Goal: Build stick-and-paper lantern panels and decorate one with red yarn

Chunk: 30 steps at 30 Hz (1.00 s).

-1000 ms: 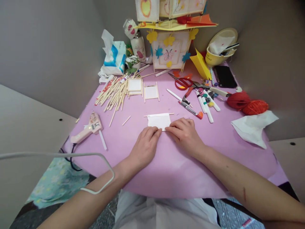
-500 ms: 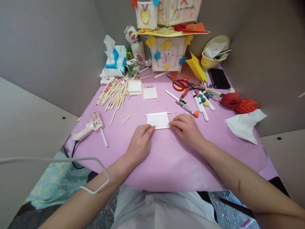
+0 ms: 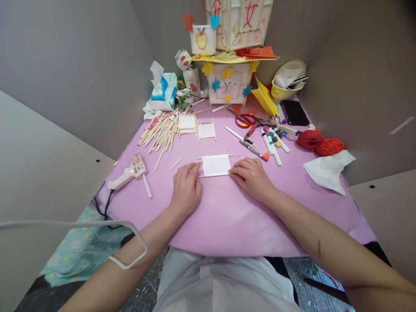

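A small white cloth-like panel (image 3: 216,165) lies flat on the table, with thin wooden sticks along its top and bottom edges. The top stick juts out past both sides. At the left edge of the panel, my left hand (image 3: 186,186) has its fingers bent, the fingertips touching near the side and the lower stick's end. My right hand (image 3: 251,175) pinches the lower right corner between thumb and fingers. Behind the panel stand two small stick frames with white fill, a left one (image 3: 186,123) and a right one (image 3: 206,130).
A glue gun (image 3: 130,171) lies left, wooden sticks (image 3: 162,134) behind it. Red scissors (image 3: 245,119), markers (image 3: 272,147), red yarn (image 3: 310,138) and a white cloth (image 3: 329,171) lie right. A decorated paper house (image 3: 227,82) stands at the back. A white bent rod (image 3: 139,238) crosses over my left forearm.
My left hand has shifted from the panel's lower left corner outward to its left edge. My right hand stays at the lower right corner. The camera view has tilted up slightly.
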Motion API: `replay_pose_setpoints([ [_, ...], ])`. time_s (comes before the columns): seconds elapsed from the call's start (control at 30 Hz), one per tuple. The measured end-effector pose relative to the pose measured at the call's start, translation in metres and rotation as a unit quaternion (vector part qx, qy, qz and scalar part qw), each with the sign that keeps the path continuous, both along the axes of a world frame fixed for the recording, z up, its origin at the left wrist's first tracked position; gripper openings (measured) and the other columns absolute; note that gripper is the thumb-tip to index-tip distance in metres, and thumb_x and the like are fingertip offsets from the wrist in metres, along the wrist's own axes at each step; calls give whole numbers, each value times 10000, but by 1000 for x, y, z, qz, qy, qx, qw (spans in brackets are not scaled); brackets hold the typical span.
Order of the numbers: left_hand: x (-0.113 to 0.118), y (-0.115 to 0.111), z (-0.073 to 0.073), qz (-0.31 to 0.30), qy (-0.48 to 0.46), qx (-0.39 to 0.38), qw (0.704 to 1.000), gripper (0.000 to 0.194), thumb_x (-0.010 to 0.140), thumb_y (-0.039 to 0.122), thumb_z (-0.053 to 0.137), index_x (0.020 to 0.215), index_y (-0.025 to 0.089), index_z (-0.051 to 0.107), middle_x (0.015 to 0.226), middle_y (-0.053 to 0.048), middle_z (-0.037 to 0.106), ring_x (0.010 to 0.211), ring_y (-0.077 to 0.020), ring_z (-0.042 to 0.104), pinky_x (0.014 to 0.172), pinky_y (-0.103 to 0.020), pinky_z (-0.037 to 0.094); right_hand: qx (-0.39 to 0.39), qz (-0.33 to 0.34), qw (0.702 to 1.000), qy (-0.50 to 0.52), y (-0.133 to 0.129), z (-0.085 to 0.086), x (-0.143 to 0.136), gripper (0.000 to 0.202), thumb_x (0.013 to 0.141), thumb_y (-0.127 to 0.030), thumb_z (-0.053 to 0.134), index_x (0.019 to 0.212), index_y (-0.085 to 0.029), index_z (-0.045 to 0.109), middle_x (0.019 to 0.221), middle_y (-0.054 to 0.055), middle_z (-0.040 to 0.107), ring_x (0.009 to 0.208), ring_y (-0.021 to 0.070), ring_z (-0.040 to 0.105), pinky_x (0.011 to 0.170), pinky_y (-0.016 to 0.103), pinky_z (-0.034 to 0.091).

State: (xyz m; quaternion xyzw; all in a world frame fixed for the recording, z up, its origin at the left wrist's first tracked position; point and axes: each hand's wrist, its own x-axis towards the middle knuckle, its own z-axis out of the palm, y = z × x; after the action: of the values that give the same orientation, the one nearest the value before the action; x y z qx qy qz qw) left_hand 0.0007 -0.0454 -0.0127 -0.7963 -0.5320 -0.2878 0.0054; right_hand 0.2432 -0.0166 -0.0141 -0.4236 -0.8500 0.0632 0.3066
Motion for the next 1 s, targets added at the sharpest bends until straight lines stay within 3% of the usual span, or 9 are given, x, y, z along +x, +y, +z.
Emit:
replay_pose_setpoints([
  [0.1, 2, 4, 5, 87, 57, -57, 993, 426, 923, 273, 459, 1328, 160, 524, 1313, -165, 549, 1208, -371, 427, 933, -568, 403, -13, -9, 1000, 10, 0, -1, 0, 121, 925, -245, 581, 936, -206, 695, 948, 55, 691, 927, 202, 577, 798, 363, 317],
  [0.3, 11, 7, 8, 65, 121, -92, 986, 598, 919, 508, 472, 1410, 167, 445, 1413, -174, 487, 1227, -375, 413, 939, -541, 377, -28, -14, 999, 5, -1, -1, -1, 102, 910, -236, 594, 953, -202, 680, 939, 52, 691, 925, 202, 587, 804, 365, 325],
  [0.73, 17, 9, 11, 30, 183, -65, 981, 625, 901, 531, 515, 1390, 146, 462, 1399, -181, 514, 1206, -371, 444, 942, -513, 357, -47, -14, 999, 4, 0, 1, -3, 83, 902, -207, 577, 931, -197, 655, 923, 51, 683, 930, 208, 574, 823, 357, 326],
  [0.87, 16, 8, 9, 40, 119, -67, 990, 584, 905, 478, 530, 1380, 150, 443, 1390, -181, 511, 1224, -352, 453, 950, -495, 368, -53, -16, 998, 14, 0, 1, -3, 89, 882, -199, 594, 957, -194, 641, 917, 55, 683, 924, 210, 584, 820, 359, 338],
  [1.0, 13, 8, 3, 60, 9, -43, 997, 698, 844, 396, 632, 1415, 129, 334, 1347, -194, 520, 1244, -339, 464, 1000, -494, 355, -73, -22, 997, 30, 1, 1, -2, 219, 842, -191, 634, 1060, -184, 616, 924, 54, 681, 905, 211, 592, 816, 356, 350],
])
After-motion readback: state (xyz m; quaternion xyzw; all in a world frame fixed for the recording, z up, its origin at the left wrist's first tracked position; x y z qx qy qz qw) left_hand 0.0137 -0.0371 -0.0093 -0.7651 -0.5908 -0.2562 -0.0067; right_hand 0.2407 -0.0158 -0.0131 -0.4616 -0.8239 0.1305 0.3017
